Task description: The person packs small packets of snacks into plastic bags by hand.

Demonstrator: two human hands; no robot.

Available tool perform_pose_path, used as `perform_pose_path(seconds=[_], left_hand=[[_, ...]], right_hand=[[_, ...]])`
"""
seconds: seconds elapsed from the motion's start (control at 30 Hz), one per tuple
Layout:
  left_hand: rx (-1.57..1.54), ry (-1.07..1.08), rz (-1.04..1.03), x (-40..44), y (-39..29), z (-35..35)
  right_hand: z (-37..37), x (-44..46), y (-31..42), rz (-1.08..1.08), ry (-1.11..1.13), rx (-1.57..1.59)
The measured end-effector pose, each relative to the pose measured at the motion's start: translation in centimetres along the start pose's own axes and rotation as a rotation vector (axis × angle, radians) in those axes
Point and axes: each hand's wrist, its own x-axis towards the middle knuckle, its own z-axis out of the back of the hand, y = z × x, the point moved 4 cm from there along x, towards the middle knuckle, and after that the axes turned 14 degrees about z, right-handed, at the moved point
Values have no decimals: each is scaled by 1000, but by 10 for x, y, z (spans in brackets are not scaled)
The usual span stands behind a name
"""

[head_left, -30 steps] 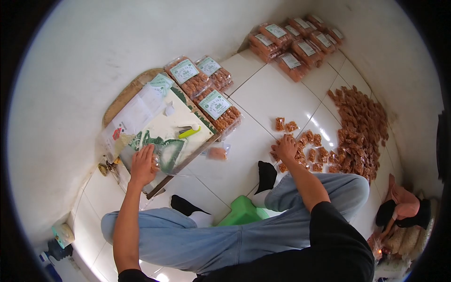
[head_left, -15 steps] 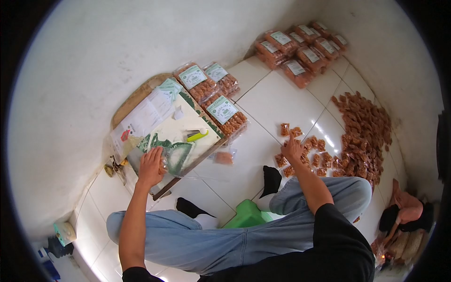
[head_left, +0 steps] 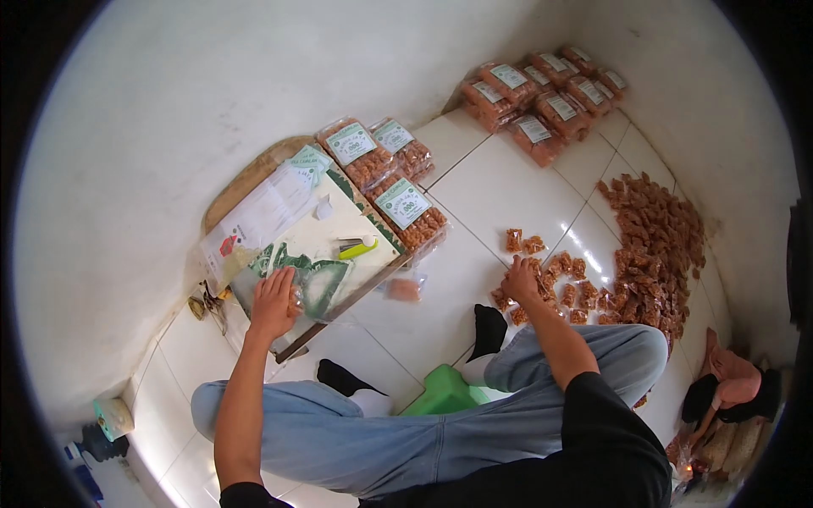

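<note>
A seated worker's left hand [head_left: 275,305] lies on a low bench [head_left: 356,216] at a clear bag [head_left: 295,303] holding brown pieces; whether its fingers grip the bag cannot be told. The right hand [head_left: 521,281] reaches among small packets [head_left: 588,294] on the tiled floor, its fingers' hold hidden from view. Labelled packs [head_left: 402,206] stand beside the bench, with a brown heap [head_left: 650,254] at far right.

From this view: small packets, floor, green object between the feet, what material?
Small packets: likely clear plastic film, glossy; orange-brown contents show through.
Floor: apparently glazed tile; white, joint lines, bright reflections.
Green object: probably moulded plastic, smooth, uniform colour; partly hidden, so unsure.
</note>
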Motion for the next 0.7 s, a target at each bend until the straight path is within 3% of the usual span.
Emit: perform_pose_path(seconds=[0.13, 0.2, 0.27, 0.33, 0.53, 0.63, 0.7], left_hand=[[29, 9, 16, 0, 2, -2], [28, 18, 21, 0, 1, 1], [36, 47, 30, 1, 0, 1], [41, 47, 32, 2, -1, 1], [36, 54, 45, 0, 1, -2], [36, 49, 46, 1, 3, -3], [35, 53, 43, 1, 2, -2]], right_hand=[[59, -3, 26, -62, -96, 311], [74, -2, 34, -22, -380, 764], [55, 10, 25, -15, -368, 565], [59, 5, 32, 159, -617, 546], [61, -20, 34, 47, -369, 808], [63, -23, 34, 113, -439, 687], [63, -24, 36, 137, -365, 643]])
